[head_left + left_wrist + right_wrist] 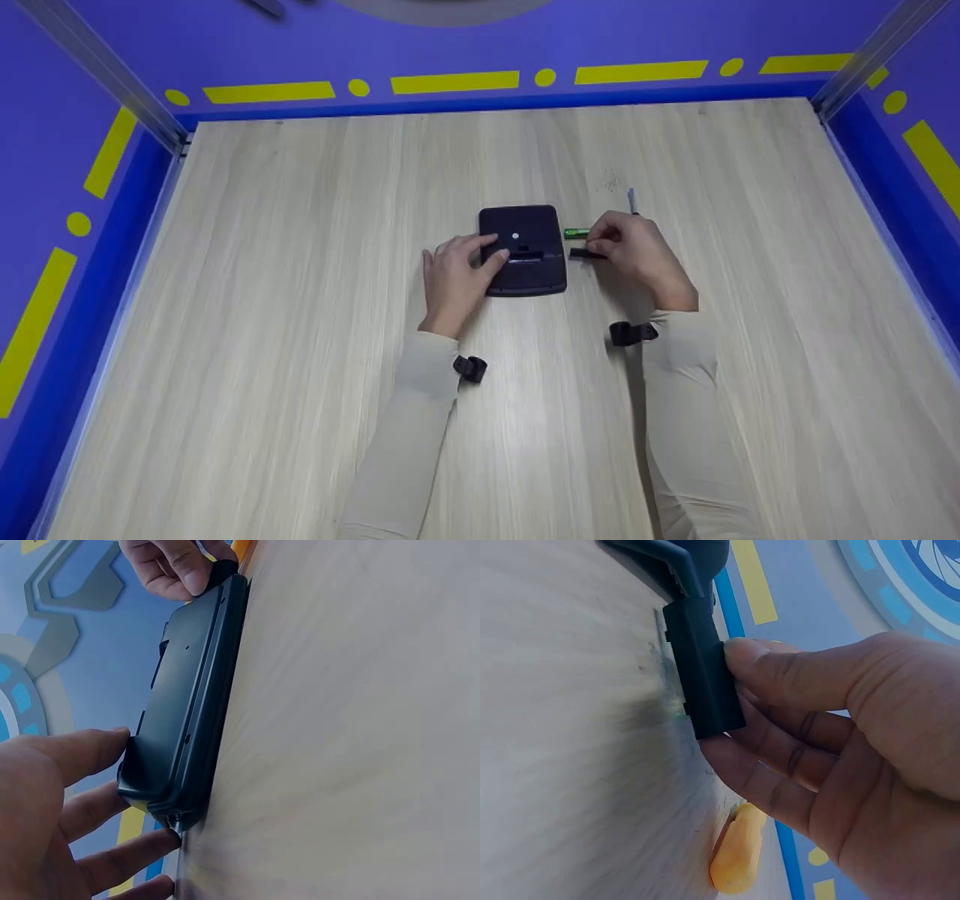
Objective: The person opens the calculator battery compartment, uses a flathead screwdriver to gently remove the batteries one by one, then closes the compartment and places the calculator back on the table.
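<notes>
A flat black device [536, 225] with rounded corners lies on the table. Its upper face bears a small pale round spot and a narrow slot [525, 256]. My left hand [455, 281] rests at its left edge, thumb and index finger on the upper face and the other fingers extended beside it. Just off the device's right edge, my right hand [637, 251] pinches a small black battery cover [703, 671] with little side tabs. Partly hidden behind those fingers is a green battery [576, 233].
Beyond the right hand, a thin blue-grey piece [631, 199] points toward the back. An orange-yellow handle-like object [739, 851] lies close by in the right wrist view. Blue walls with yellow markings [454, 82] border the wooden table [300, 300].
</notes>
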Tool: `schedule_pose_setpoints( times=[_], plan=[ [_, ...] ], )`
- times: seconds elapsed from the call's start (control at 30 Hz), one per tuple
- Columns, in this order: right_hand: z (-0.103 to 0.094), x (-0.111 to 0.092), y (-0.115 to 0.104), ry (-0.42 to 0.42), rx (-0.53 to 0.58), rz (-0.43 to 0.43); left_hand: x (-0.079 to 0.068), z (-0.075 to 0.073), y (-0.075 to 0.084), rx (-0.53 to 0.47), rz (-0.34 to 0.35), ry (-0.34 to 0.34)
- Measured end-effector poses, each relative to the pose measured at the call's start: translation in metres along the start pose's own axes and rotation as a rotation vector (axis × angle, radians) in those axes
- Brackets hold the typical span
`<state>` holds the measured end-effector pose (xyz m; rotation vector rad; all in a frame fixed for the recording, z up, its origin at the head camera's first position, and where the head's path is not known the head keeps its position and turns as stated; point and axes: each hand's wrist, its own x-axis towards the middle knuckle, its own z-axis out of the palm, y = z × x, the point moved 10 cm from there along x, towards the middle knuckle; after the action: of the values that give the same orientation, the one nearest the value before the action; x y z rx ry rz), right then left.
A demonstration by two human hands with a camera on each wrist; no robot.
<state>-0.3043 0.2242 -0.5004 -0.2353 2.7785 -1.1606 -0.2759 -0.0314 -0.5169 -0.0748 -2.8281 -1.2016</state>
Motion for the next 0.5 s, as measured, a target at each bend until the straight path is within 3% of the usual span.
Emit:
schedule_pose_setpoints(
  times=[0.23,0.5],
  plan=[
    [-0.009,-0.001,-0.01,0.083,0.023,-0.025,0.0,-0.002,-0.001,0.001,-0.004,-0.01],
    [-0.011,-0.002,-0.035,0.171,0.057,-0.122,0.001,-0.005,0.0,-0.012,-0.007,-0.017]
  ],
)
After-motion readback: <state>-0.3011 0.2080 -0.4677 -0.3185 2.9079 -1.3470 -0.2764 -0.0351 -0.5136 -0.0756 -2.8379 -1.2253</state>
